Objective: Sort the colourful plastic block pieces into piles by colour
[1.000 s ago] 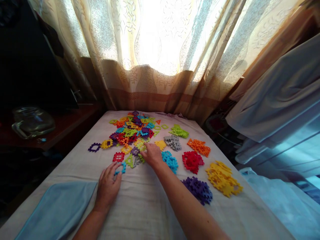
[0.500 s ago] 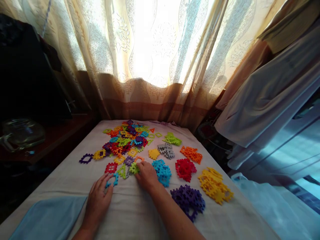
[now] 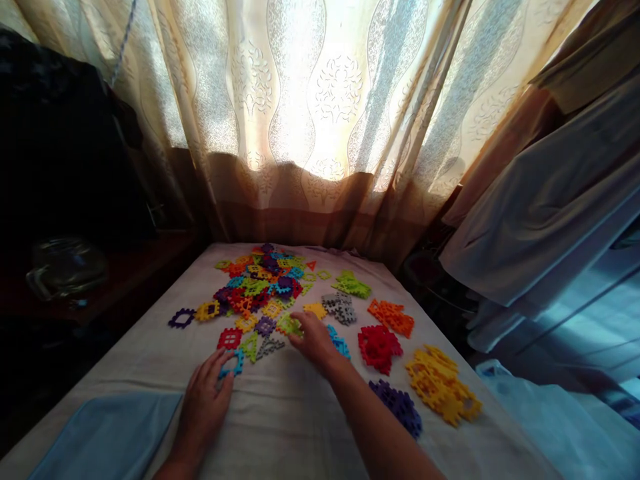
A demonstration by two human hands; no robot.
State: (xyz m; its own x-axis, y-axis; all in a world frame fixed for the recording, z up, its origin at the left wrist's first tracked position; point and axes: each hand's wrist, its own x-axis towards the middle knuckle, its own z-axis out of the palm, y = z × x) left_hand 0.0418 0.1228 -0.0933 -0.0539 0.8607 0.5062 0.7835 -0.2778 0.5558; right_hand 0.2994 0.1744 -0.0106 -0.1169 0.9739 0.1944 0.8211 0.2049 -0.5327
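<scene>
My left hand (image 3: 207,390) rests on the sheet with its fingers stretched out, fingertips touching the left edge of a light-blue square frame tile (image 3: 240,361). Above that lies a red window tile (image 3: 230,338); beside it are a green triangle (image 3: 249,347) and a grey triangle (image 3: 270,347). A lime-green toothed tile (image 3: 289,325) is pinched between thumb and fingers of my right hand (image 3: 315,340), partly covered by the fingertips. Just left of it sits a purple tile (image 3: 265,325). My right forearm partly hides the light-blue pile (image 3: 340,342) and the purple pile (image 3: 397,405).
A mixed heap of tiles (image 3: 263,277) covers the far part of the bed sheet. Sorted piles stand to the right: green (image 3: 353,284), grey (image 3: 340,307), orange (image 3: 393,316), red (image 3: 380,348), yellow (image 3: 443,383). A blue cloth (image 3: 105,433) lies front left.
My right hand has moved up and to the right with the lime-green tile, uncovering more of the grey triangle. My left hand stays by the light-blue tile. The view has shifted slightly.
</scene>
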